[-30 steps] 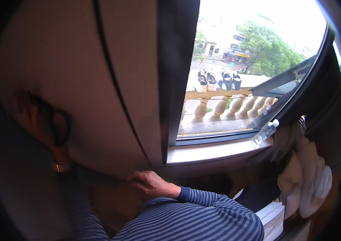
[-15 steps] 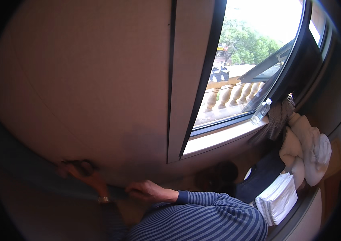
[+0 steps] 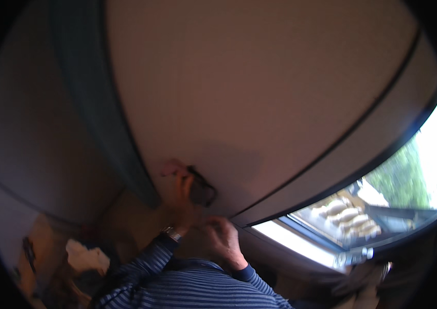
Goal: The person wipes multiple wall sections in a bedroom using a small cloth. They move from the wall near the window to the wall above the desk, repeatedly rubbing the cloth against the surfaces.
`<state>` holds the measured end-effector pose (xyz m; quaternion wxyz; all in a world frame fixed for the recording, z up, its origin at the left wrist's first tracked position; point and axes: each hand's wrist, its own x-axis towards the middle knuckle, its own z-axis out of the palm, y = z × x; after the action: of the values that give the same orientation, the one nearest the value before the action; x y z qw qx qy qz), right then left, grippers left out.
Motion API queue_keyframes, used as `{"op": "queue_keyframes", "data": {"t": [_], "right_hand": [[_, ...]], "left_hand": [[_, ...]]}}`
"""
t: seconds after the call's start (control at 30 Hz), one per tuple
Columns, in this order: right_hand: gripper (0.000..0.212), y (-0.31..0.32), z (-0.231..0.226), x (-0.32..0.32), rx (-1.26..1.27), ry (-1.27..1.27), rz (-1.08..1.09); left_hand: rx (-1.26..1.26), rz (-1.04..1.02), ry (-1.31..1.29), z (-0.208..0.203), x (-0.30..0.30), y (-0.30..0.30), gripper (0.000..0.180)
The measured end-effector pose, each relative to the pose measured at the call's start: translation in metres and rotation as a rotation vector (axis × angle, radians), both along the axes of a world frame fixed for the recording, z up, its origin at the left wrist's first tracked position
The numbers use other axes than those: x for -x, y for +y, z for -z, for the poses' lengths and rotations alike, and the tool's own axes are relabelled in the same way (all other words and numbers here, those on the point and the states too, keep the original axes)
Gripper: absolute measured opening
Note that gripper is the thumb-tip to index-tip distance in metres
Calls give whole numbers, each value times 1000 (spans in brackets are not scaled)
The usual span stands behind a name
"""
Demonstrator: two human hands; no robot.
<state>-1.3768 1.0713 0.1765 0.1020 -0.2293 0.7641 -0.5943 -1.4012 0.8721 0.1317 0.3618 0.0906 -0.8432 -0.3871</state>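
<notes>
My left hand (image 3: pixel 183 191), with a metal-banded watch (image 3: pixel 171 234) at the wrist, is raised against the broad beige wall panel (image 3: pixel 259 92). Its fingers are bent around a dark, looped thing (image 3: pixel 209 192) whose kind is too blurred to tell. A small pinkish patch (image 3: pixel 171 167) shows just past the fingertips; I cannot make out what it is. Close by on the right, my right hand (image 3: pixel 223 237) has its fingers curled in near the left wrist. Whatever it may pinch is hidden. Both forearms wear blue striped sleeves.
A teal strip (image 3: pixel 92 110) borders the panel on the left. On the right is a window (image 3: pixel 398 185) with a pale sill (image 3: pixel 290 244) and a clear bottle (image 3: pixel 354 256) lying on it. A crumpled pale cloth (image 3: pixel 87 256) lies at the lower left.
The view has swung left and tilted, so the window has shifted to the lower right. My hands appear nearer the middle and closer together. The dark looped thing stays by my left fingers.
</notes>
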Motion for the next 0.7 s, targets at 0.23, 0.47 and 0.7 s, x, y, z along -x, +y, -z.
{"op": "queue_keyframes", "data": {"t": [0.23, 0.47, 0.7], "right_hand": [[74, 45, -3, 25, 315, -334, -76], [97, 11, -10, 18, 428, -634, -383], [71, -79, 2, -10, 551, -700, -596]], "left_hand": [[-14, 161, 86, -45, -42, 73, 68], [-225, 140, 0, -61, -97, 62, 74], [-161, 86, 53, -60, -155, 12, 73]]}}
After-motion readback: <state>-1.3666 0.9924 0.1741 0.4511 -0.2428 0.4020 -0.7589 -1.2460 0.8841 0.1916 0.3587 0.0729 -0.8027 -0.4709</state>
